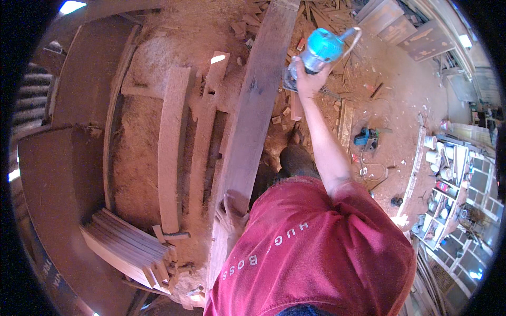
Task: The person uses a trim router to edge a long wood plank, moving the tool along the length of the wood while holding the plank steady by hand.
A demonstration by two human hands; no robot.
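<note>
My right arm reaches far forward, and my right hand is wrapped round the lower body of a teal and silver trim router. The router's base is beside the right edge of a long wooden beam; whether it touches the wood I cannot tell. A cable loops from the router's top. Close to my body, my left hand lies on the same beam with its fingers spread, holding nothing. The beam runs from below my left side to the far edge of the view.
Curved wooden pieces lie left of the beam on a sawdust-covered surface. A stack of curved boards sits at the near left. Offcuts and shavings litter the floor; another teal power tool lies right. Shelves with containers stand far right.
</note>
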